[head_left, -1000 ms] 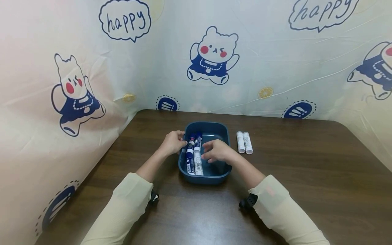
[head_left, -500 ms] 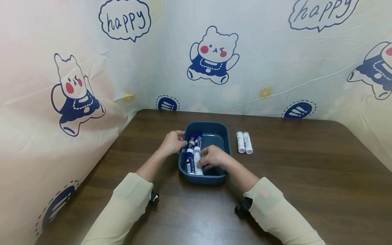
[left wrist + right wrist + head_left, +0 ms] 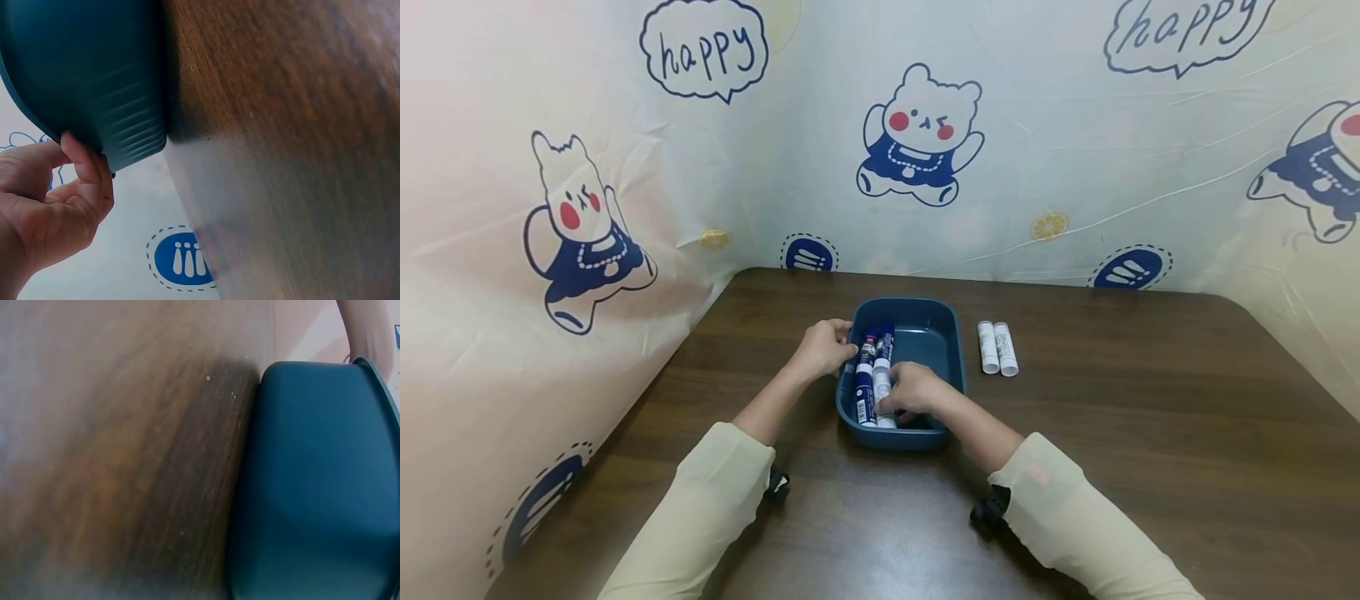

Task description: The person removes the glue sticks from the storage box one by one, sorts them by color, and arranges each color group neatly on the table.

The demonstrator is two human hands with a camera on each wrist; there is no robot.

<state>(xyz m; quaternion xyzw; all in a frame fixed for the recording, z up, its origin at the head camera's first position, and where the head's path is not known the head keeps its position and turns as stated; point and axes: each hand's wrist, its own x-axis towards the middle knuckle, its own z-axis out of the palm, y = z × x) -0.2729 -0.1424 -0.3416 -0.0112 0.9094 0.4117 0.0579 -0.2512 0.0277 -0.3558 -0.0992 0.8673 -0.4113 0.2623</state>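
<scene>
A dark blue plastic bin (image 3: 951,342) stands on the table, with several glue sticks lying in two rows along its left side. My left hand (image 3: 822,347) pinches the bin's left rim; the left wrist view shows its fingers (image 3: 90,175) against the outside wall. Inside the bin, my right hand (image 3: 917,389) reaches down with thumb and fingers at the white glue stick (image 3: 882,385) in the near part of the second row. Blue glue sticks (image 3: 865,396) lie left of it and beyond it. The right wrist view shows the bin's outer wall (image 3: 319,469), with the right hand hidden.
Two white glue sticks (image 3: 997,348) lie side by side on the brown table (image 3: 1112,400), right of the bin. A patterned curtain (image 3: 1037,142) hangs behind the table and along its sides.
My right hand has lowered into the bin, moving toward me and left, and its fingers have come onto the near white glue stick. My left hand has stayed at the rim.
</scene>
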